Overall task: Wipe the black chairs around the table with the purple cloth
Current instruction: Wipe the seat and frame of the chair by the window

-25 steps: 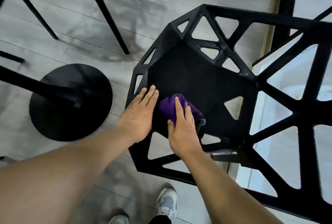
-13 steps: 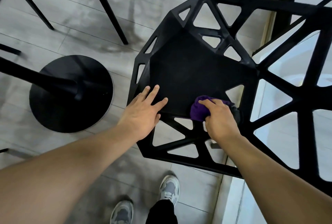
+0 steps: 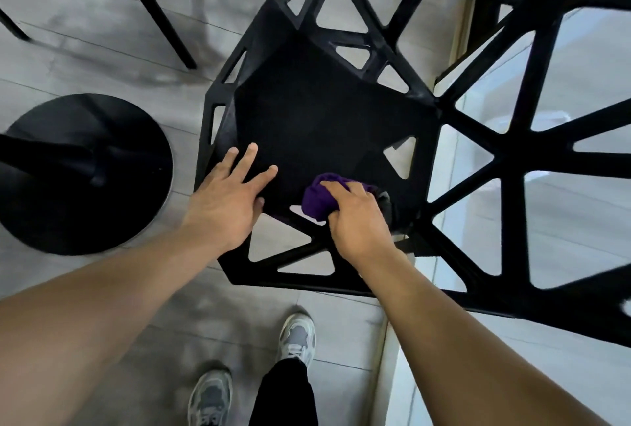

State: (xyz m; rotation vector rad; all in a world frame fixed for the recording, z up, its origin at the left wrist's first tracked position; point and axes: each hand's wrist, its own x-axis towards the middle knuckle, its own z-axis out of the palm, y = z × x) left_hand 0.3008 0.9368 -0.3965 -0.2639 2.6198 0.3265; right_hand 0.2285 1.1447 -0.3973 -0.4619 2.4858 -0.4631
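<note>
At far left a round, matte black table base sits flat on grey floor tiles. The left hand, fingers spread straight, presses on the front of the black chair seat, a flat panel ringed by triangular cut-outs. Just beside it, the right hand curls around the bunched purple cloth on the seat's near edge.

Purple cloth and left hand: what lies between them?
Only bare black chair seat lies between the left hand and the purple cloth in the right hand; the head view shows it.
</note>
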